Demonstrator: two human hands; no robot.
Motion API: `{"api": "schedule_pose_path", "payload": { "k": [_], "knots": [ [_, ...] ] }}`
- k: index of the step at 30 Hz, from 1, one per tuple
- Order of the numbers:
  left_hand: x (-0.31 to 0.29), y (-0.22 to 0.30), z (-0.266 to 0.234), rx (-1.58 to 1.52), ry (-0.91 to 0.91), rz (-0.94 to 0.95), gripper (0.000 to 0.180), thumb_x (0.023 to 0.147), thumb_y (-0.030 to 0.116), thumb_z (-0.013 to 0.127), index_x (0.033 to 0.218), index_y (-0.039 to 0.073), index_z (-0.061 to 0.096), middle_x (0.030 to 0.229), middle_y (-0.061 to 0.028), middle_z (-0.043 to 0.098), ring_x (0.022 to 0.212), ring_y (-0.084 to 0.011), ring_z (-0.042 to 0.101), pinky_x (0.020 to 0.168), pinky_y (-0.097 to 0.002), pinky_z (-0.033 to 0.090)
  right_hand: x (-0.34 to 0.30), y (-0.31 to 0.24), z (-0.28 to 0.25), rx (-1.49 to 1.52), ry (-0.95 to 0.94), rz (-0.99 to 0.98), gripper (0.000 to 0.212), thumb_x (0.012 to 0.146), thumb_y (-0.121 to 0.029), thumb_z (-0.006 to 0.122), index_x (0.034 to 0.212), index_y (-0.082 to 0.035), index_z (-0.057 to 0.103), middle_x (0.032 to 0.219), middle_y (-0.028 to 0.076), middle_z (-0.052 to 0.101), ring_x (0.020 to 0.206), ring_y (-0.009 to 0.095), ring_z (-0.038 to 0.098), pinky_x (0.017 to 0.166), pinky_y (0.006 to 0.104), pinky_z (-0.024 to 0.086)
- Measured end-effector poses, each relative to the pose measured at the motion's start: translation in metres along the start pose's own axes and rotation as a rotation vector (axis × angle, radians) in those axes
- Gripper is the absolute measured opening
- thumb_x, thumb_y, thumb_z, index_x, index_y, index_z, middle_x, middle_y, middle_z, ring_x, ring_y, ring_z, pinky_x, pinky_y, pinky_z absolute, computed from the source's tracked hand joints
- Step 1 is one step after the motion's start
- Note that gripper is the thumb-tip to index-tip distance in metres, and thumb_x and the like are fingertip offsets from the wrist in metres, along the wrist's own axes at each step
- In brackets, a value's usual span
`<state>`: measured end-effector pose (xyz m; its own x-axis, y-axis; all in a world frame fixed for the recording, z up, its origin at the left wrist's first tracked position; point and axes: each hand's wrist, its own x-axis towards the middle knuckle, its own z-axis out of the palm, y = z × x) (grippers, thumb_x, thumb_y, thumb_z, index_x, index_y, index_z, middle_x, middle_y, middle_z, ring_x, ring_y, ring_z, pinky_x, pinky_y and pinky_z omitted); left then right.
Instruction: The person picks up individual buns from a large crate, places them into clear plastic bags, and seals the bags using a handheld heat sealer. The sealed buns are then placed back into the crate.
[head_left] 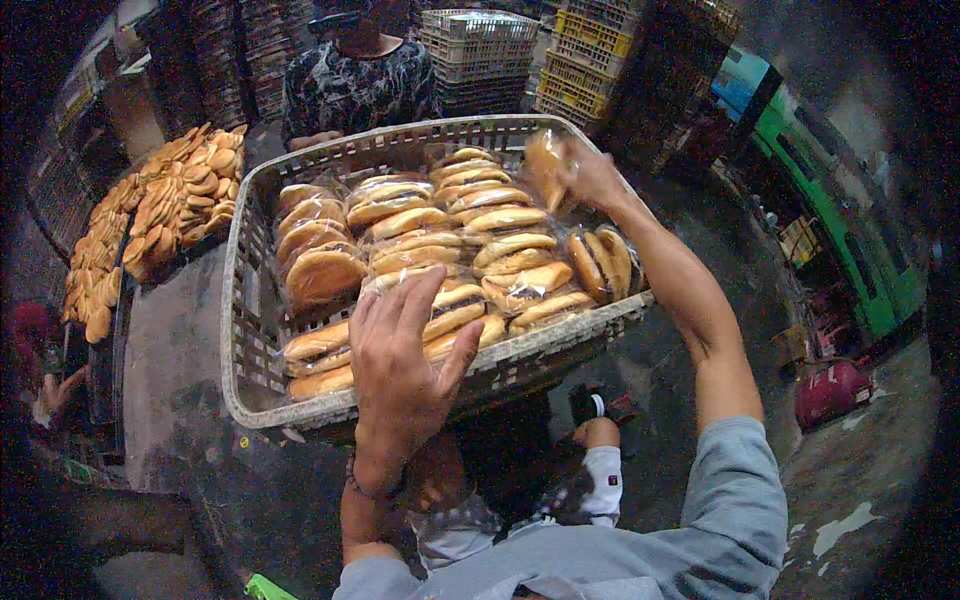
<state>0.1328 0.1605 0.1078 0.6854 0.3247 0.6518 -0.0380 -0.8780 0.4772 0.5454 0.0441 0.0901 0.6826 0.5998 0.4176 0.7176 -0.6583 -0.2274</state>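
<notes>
A grey plastic crate [236, 290] with slotted walls stands in front of me. Rows of bagged filled buns [513, 242] fill much of it, their clear wrappers shining. My left hand [398, 350], fingers spread, lies over the buns at the near side; its palm is hidden. At the far right corner, my right hand [594, 178] grips a bagged bun [546, 166], both smeared by motion. Just below that hand, another bag of buns [600, 263] stands on edge against the right wall of the crate.
Piles of loose buns [190, 195] lie on a surface at the left. A person [360, 85] is beyond the crate; another person's hand [62, 392] shows at far left. Stacked crates [475, 60] and yellow crates [585, 60] stand behind. A dark red canister [833, 394] is on the right floor.
</notes>
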Motion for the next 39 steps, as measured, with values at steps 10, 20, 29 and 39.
{"api": "schedule_pose_path", "payload": {
  "k": [10,20,29,39],
  "knots": [
    [-0.007,-0.006,-0.009,-0.152,-0.013,-0.056,0.047,0.088,0.030,0.072,0.125,0.004,0.061,0.114,-0.0165,0.067,0.110,-0.0334,0.063,0.110,-0.0531,0.034,-0.037,-0.013,-0.032,-0.844,-0.233,-0.301,0.031,0.060,-0.019,0.079,0.089,-0.008,0.077,0.112,0.010,0.061,0.113,0.029,0.052,0.093,0.0388,0.044],
    [-0.006,0.001,-0.010,-0.183,-0.014,-0.137,0.040,0.088,0.028,0.072,0.118,0.002,0.065,0.108,-0.0175,0.069,0.107,-0.0339,0.063,0.109,-0.0519,0.036,-0.001,0.011,-0.049,-0.782,0.235,-0.252,0.017,0.086,-0.024,0.061,0.090,-0.008,0.066,0.096,0.011,0.069,0.096,0.027,0.065,0.082,0.0429,0.051],
    [-0.003,0.004,0.002,-0.284,0.054,-0.172,0.047,0.087,0.026,0.072,0.125,0.000,0.063,0.113,-0.0193,0.069,0.109,-0.0346,0.062,0.098,-0.0429,0.046,-0.057,-0.034,-0.202,0.002,0.373,-0.337,0.013,0.090,-0.010,0.065,0.101,-0.003,0.064,0.089,0.012,0.069,0.082,0.022,0.067,0.075,0.0345,0.054],
    [0.019,0.070,0.039,-1.105,-0.340,-0.284,0.034,0.094,0.022,0.070,0.114,-0.005,0.066,0.097,-0.0080,0.070,0.086,-0.0130,0.065,0.078,-0.0273,0.052,-0.189,-0.078,-0.285,0.708,0.075,-0.407,0.044,0.069,0.020,0.039,0.100,-0.002,0.061,0.092,0.000,0.060,0.090,0.007,0.056,0.084,0.0224,0.047]
  ]
}}
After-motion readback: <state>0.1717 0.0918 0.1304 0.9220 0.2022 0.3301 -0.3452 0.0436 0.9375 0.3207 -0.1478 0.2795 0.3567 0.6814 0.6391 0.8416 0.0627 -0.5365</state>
